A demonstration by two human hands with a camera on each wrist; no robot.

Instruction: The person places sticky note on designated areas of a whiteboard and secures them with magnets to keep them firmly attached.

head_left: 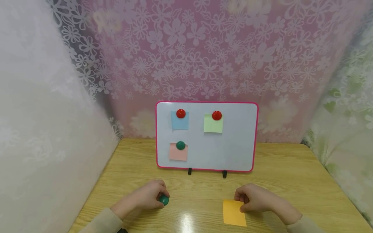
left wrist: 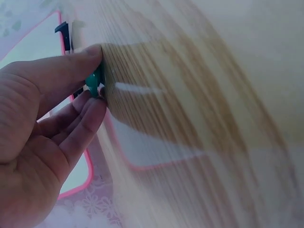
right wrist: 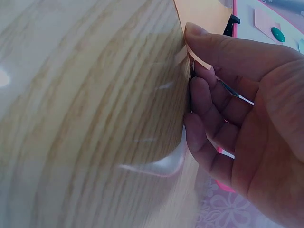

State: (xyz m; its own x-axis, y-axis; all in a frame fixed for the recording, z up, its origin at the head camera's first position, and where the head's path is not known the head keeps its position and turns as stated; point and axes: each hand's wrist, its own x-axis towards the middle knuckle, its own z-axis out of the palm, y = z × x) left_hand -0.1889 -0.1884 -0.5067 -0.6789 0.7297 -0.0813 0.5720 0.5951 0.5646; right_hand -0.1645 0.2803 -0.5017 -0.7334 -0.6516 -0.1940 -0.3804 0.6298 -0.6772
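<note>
On the wooden table, my left hand (head_left: 151, 194) pinches a round green magnet (head_left: 164, 200) between thumb and fingers. The left wrist view shows the magnet (left wrist: 94, 81) edge-on at the table surface. To the right, my right hand (head_left: 254, 198) pinches the edge of an orange sticky note (head_left: 234, 213) that lies on or just above the table. In the right wrist view, the note's edge (right wrist: 202, 59) bends up between thumb and index finger. Behind both hands stands a whiteboard (head_left: 233, 142) with a pink frame.
Red magnets hold a blue note (head_left: 179, 124) and a light green note (head_left: 213, 127) on the board's upper part. A pink note (head_left: 178, 154) hangs lower left under a green magnet (head_left: 180, 145). Black feet (head_left: 224, 174) support the board. Floral curtains (head_left: 204, 64) surround the table.
</note>
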